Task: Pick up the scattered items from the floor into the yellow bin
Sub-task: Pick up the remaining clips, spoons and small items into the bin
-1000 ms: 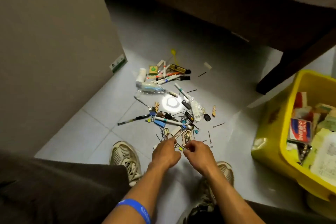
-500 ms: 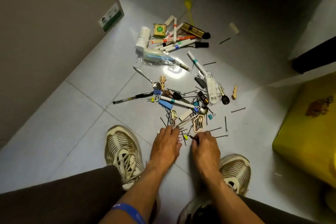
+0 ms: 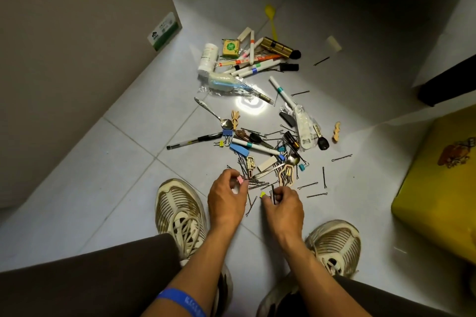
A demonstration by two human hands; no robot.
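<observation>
Pale floor tiles (image 3: 108,167) carry a scatter of pens, clips and bobby pins (image 3: 257,152) (densest just ahead of the shoes). The left hand (image 3: 226,198) pinches a small pink clip (image 3: 240,179) in curled fingers; the right hand (image 3: 283,203) pinches a black pin beside a yellow clip (image 3: 263,194). The yellow bin (image 3: 443,183) stands at right, well apart.

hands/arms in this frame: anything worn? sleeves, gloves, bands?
Both forearms are bare: no sleeves and no gloves in view. The left hand and right hand show no rings or watch. The only item worn is a blue wristband with faint pale lettering, too small to read, on the left forearm.
</observation>
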